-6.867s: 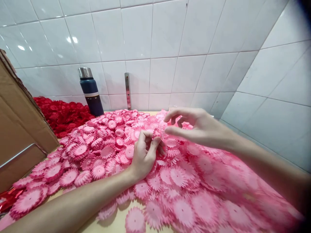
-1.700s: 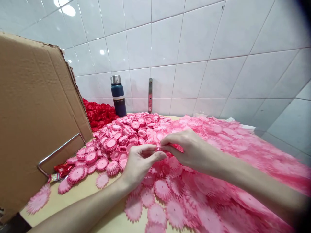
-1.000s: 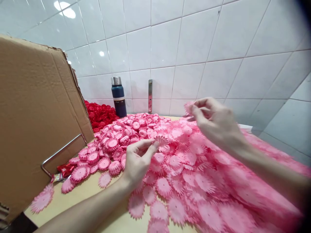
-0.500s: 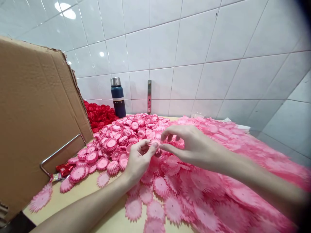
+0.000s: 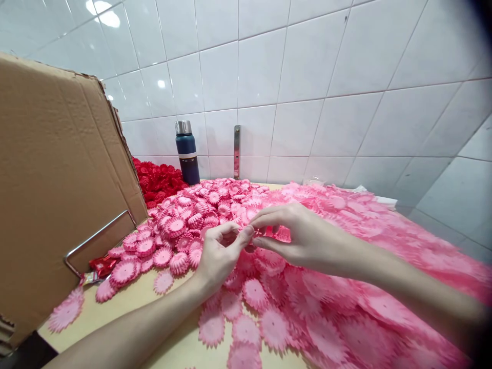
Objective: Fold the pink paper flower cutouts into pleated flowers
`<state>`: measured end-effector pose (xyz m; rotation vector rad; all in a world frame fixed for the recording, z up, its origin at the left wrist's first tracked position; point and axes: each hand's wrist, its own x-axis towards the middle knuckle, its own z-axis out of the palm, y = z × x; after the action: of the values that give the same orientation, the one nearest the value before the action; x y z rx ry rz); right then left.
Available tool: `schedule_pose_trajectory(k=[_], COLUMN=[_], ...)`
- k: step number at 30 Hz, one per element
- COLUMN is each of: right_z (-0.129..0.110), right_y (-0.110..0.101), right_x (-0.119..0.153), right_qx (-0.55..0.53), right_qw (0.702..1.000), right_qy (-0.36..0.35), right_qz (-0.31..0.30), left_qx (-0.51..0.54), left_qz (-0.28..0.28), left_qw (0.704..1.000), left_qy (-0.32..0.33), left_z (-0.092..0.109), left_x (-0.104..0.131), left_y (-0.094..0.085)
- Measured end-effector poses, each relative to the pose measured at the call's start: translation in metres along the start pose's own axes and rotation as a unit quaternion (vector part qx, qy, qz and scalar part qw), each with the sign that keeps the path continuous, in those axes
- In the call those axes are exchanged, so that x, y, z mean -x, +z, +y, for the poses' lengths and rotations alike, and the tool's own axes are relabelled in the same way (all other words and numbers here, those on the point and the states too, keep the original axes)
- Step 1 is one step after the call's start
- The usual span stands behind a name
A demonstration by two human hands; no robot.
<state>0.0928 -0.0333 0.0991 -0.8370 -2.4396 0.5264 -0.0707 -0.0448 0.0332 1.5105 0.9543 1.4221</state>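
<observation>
At the centre, my left hand [image 5: 223, 253] pinches a small pink petal piece [image 5: 246, 228] between thumb and fingers. Most of that piece is hidden by the fingers. Its right side meets my right hand [image 5: 290, 233], whose thumb and fingertips close in on the same piece; whether they grip it is too small to tell. Beneath and around both hands lie pink scalloped flower discs [image 5: 254, 293], loose and overlapping at the right. Thicker, curled pink flowers [image 5: 175, 227] are heaped to the left of my left hand.
A cardboard box [image 5: 57, 189] stands at the left, with a bent metal rod [image 5: 96, 233] and a red wrapper [image 5: 103, 265] beside it. Behind are red flowers [image 5: 159, 182], a blue bottle [image 5: 188, 159] and a metal strip [image 5: 237, 152] against the tiled wall.
My right hand's fingers have come down and closer to my left fingertips. The pink piece, facing the camera before, is now mostly covered by the fingers.
</observation>
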Motion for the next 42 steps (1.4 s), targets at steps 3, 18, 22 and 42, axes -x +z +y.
schedule_pose_trajectory(k=[3,18,22,42], right_z=[0.0,0.013,0.011,0.013], right_y=[0.002,0.007,0.005,0.011], right_x=[0.0,-0.002,-0.002,0.0], right_qx=[0.002,0.067,0.055,0.128], right_qw=[1.0,0.996,0.998,0.989], right_qy=[-0.004,-0.031,-0.011,-0.064], right_qz=[0.016,0.051,0.03,0.025], left_qx=[-0.004,-0.01,-0.03,-0.05], left_qz=[0.007,-0.001,0.025,0.025], left_qw=[1.0,1.0,0.999,0.998], left_qy=[0.003,-0.003,0.001,0.017], left_z=[0.0,-0.002,-0.004,-0.007], left_x=[0.0,-0.003,-0.001,0.001], left_y=[-0.001,0.002,0.0,0.001])
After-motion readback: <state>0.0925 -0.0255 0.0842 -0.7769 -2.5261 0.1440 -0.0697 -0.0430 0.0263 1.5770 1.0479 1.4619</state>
